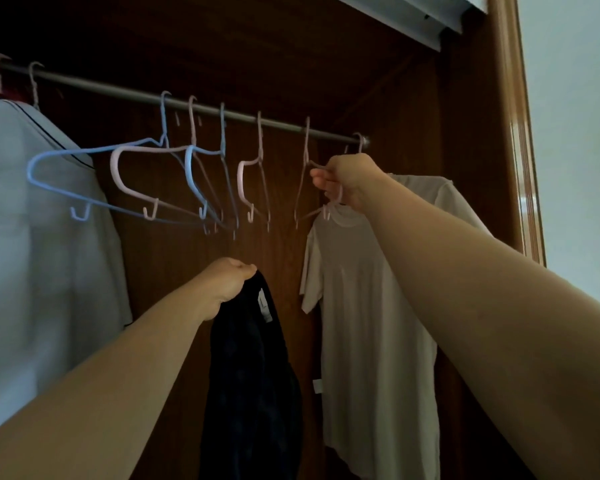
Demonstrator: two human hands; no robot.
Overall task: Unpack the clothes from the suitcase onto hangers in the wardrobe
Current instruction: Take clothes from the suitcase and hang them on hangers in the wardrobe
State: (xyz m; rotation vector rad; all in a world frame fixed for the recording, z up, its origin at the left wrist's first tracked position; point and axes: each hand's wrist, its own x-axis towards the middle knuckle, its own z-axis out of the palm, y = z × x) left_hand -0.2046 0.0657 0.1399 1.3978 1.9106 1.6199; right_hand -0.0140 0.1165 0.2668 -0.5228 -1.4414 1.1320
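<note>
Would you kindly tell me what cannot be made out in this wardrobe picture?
Head view:
The dark garment: cut off by the bottom edge; type too dark to tell.
The white T-shirt: its hanger mostly behind the right hand.
The grey garment: cut by the left edge, blurred.
The suitcase: out of frame.

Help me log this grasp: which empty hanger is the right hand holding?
The rightmost empty pink hanger, beside the beige T-shirt; no other is touched.

A matt grey metal rail point(118, 90) carries smooth pink and blue plastic hangers point(118, 168) in the brown wooden wardrobe point(395, 109), glossy-framed at right, beside soft white cloth T-shirt point(371, 323).
</note>
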